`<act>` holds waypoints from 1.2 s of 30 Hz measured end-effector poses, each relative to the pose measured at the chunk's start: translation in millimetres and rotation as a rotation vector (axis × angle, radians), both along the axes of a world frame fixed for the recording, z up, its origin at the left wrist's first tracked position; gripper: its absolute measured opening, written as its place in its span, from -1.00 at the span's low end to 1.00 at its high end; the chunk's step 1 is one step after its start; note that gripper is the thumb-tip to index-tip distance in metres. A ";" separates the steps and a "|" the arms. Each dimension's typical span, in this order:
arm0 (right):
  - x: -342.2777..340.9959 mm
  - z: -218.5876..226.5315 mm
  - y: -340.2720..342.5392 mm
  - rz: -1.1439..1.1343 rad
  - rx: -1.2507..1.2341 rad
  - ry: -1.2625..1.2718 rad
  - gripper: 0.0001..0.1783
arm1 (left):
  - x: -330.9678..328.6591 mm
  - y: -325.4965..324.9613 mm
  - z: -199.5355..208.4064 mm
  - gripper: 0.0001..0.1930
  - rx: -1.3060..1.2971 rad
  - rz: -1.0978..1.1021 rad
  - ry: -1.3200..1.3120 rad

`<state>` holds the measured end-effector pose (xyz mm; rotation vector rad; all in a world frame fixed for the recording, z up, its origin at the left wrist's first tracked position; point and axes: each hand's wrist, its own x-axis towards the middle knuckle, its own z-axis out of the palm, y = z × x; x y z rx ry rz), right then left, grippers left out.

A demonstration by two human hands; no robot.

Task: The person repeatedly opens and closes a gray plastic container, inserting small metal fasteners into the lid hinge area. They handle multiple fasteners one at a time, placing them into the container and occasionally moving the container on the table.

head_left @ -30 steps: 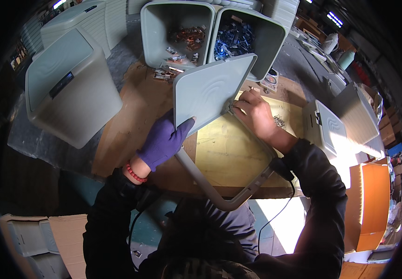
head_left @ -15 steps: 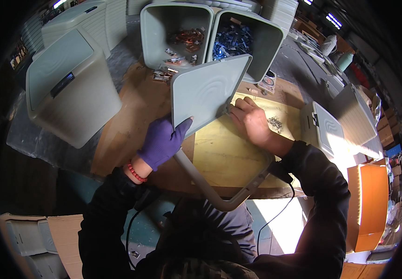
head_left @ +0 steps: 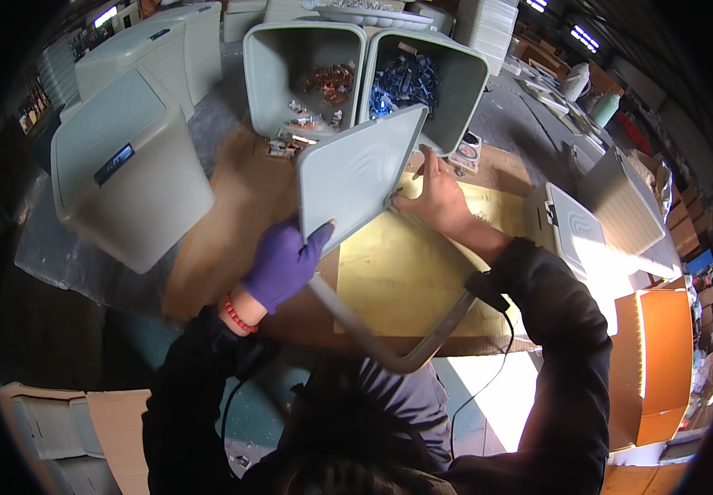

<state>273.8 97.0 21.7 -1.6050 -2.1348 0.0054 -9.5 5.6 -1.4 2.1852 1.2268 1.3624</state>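
Observation:
My left hand [head_left: 282, 260], in a purple glove, grips the lower left corner of a pale grey-green lid panel [head_left: 356, 177], its thumb on the panel's face. The panel stands tilted up from a grey rectangular frame [head_left: 361, 337], which reaches toward my lap. My bare right hand [head_left: 439, 198] is at the panel's right lower corner, where it meets the frame. Its thumb presses at that joint while the other fingers stretch away from it. Whether a small part sits under the thumb is hidden. Yellow sheeting [head_left: 389, 285] lies below.
Two open bins hold small metal parts, copper-coloured in the left bin [head_left: 303, 41] and blue in the right bin [head_left: 476, 91]. A lidded bin [head_left: 158, 194] stands at left. Stacked lids [head_left: 567, 227] and an orange carton [head_left: 658, 367] are at right. Loose metal parts [head_left: 288, 147] lie by the bins.
My right hand has gone from curled fingers to stretched ones, with the thumb at the joint. My left hand keeps its grip. The whole view has shifted slightly.

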 end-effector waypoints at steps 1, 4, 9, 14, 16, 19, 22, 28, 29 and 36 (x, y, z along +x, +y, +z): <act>4.6 7.2 9.2 0.056 -0.039 -0.016 0.07 | -5.8 3.2 3.3 -0.66 0.003 0.033 -0.001; 22.9 26.0 52.9 0.046 -0.110 0.117 -0.45 | -31.9 14.5 14.9 -0.69 0.053 0.151 0.039; 2.8 13.1 134.3 0.157 0.021 0.034 -0.60 | -65.5 25.7 18.4 -0.74 -0.085 0.311 0.034; -37.9 -5.3 148.9 0.305 -0.161 -0.037 -0.59 | -64.8 32.5 5.9 -0.72 -0.004 0.276 -0.083; -41.5 -5.6 147.9 0.341 -0.192 -0.065 -0.58 | -63.5 35.1 3.0 -0.74 0.060 0.287 -0.026; -30.3 -4.1 146.1 0.372 -0.134 -0.180 -0.56 | -64.0 39.6 -0.6 -0.73 0.060 0.293 -0.006; -11.4 1.3 133.9 0.355 -0.117 -0.278 -0.55 | -61.8 42.6 -9.0 -0.65 0.099 0.349 0.023; 9.2 43.0 29.1 0.258 -0.151 -0.001 -0.58 | -51.0 46.8 -19.6 -0.33 -0.006 0.184 -0.206; 13.4 47.7 1.6 0.336 -0.208 0.162 -0.59 | -49.2 44.1 -18.1 -0.32 0.048 0.260 -0.159; -0.2 -2.3 -134.9 0.574 -0.645 0.873 -0.67 | -17.8 -16.1 17.9 -0.35 0.462 0.346 0.039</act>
